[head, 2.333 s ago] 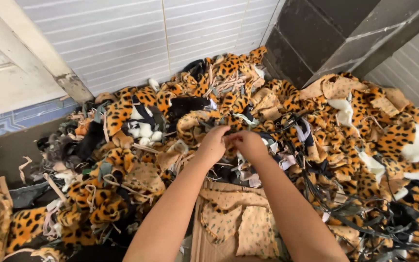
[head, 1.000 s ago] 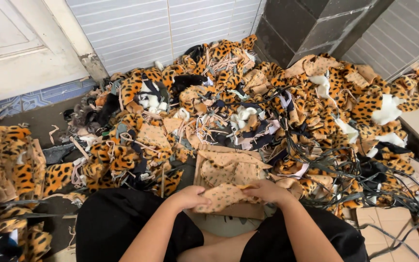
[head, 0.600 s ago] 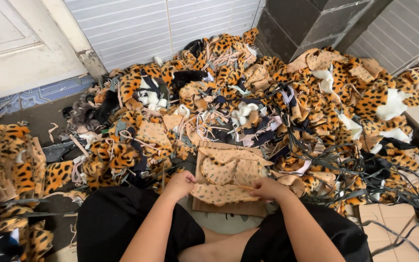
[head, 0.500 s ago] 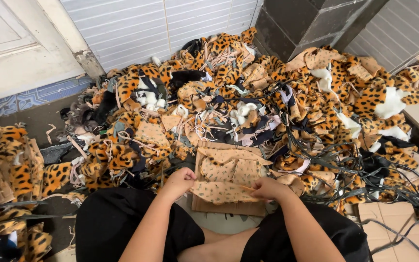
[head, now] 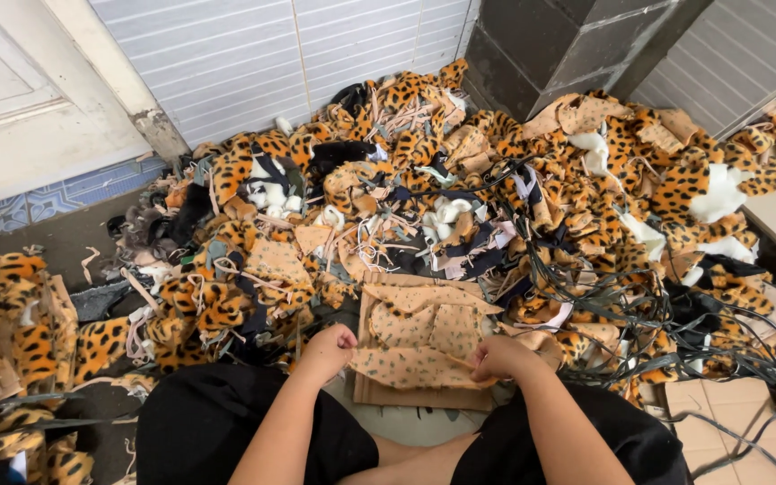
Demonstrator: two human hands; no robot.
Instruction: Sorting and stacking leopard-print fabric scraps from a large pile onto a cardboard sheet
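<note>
A tan fabric piece with small dark spots [head: 406, 366] is stretched flat between my hands. My left hand [head: 329, 348] pinches its left end and my right hand [head: 496, 357] grips its right end. The piece lies over a sheet of brown cardboard [head: 415, 395] that carries a stack of similar tan spotted pieces [head: 424, 319]. Both hands sit just above my knees, which are covered in black cloth [head: 226, 422].
A big heap of leopard-print plush scraps [head: 532, 171], white stuffing and black straps [head: 675, 332] fills the floor ahead and to the right. More leopard scraps [head: 11, 332] lie at left. A white tiled wall [head: 298, 54], a white door [head: 11, 90] and a dark pillar [head: 550, 45] stand behind.
My hands drew back from the far heap with a tan spotted piece, held it near my lap, then spread it flat on the cardboard stack.
</note>
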